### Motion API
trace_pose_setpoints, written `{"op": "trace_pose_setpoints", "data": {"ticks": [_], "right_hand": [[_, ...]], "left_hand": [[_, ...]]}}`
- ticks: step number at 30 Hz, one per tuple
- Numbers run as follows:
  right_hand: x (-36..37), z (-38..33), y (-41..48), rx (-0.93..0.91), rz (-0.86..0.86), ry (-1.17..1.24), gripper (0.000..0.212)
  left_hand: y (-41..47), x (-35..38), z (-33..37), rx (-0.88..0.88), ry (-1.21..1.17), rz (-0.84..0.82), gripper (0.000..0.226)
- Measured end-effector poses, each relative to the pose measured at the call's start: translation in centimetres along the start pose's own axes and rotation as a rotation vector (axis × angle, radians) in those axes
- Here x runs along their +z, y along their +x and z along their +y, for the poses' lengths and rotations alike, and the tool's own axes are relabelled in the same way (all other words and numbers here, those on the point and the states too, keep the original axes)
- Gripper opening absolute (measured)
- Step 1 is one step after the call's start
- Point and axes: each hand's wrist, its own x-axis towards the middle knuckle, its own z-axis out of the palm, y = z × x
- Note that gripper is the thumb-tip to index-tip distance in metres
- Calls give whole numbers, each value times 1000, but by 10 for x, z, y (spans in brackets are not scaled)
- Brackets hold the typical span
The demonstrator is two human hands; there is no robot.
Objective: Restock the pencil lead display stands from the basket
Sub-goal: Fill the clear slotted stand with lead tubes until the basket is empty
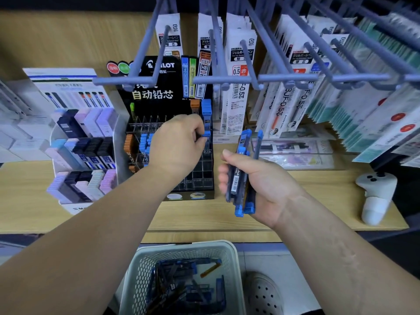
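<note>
Nearest, below the counter's (204,219) front edge: white basket (232,264) holding loose blue lead cases (181,289) and one orange case (210,270). Over the front edge, my right hand (261,185) grasps a bundle of blue cases (243,178) upright; my left hand (177,144) pinches a single blue case (206,133) at the right-hand column of the black display stand (202,176), mid-counter. Further back: pale stand (84,144) towards the left edge, refill packs (238,64) hanging on hooks above
</note>
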Motion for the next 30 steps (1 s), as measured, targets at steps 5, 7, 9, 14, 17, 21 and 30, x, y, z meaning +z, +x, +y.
{"op": "trace_pose_setpoints", "data": {"ticks": [5, 7, 9, 14, 17, 21, 30], "right_hand": [[2, 0, -2, 0, -97, -94, 8], [3, 0, -3, 2, -161, -145, 6], [6, 1, -3, 8, -210, -176, 5], [9, 5, -2, 17, -300, -219, 18], [9, 4, -3, 20, -320, -223, 33], [7, 2, -2, 53, -316, -199, 31], [2, 2, 8, 58, -93, -14, 3]], "left_hand": [[2, -12, 10, -160, -255, -22, 6], [2, -20, 23, -323, -588, -122, 5], [-1, -26, 34, -482, -856, -297, 13], [-5, -35, 27, -524, -1102, -417, 14], [-3, -39, 26, -564, -1213, -401, 10], [4, -41, 19, -672, -1285, -189, 8], [12, -47, -1, -435, -926, -20, 17]]}}
